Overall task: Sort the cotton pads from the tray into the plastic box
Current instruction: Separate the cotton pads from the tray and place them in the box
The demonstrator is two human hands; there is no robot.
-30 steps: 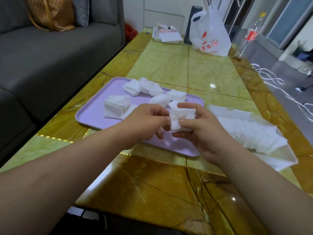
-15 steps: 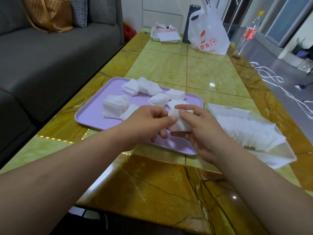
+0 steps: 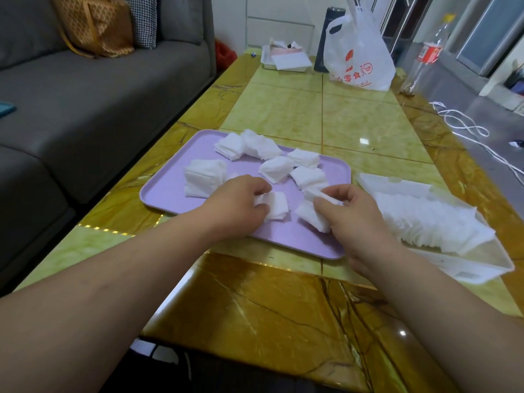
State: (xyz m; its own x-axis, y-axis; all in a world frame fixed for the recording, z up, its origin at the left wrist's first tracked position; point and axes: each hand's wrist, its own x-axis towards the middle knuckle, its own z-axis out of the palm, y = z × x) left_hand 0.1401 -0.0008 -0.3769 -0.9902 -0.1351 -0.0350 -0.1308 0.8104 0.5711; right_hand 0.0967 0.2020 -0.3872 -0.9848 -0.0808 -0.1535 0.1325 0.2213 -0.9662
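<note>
Your left hand (image 3: 238,202) had its grip clamped on a small stack (image 3: 275,207) over the tray's (image 3: 166,192) near side, and your right hand (image 3: 351,214) pinched another stack (image 3: 312,215). More pads (image 3: 276,168) lay toward the tray's far side, box (image 3: 470,268) just right of the tray. Best bet, I'd say, was keeping each stack squeezed flat so it slotted in neatly.

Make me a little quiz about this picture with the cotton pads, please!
1. True or false: the plastic box lies left of the tray.
2. What do the left hand and the right hand each hold? A) cotton pads B) a bottle C) nothing
3. Fill in: the tray's colour is ____.
Key: 1 false; 2 A; 3 purple.
</note>
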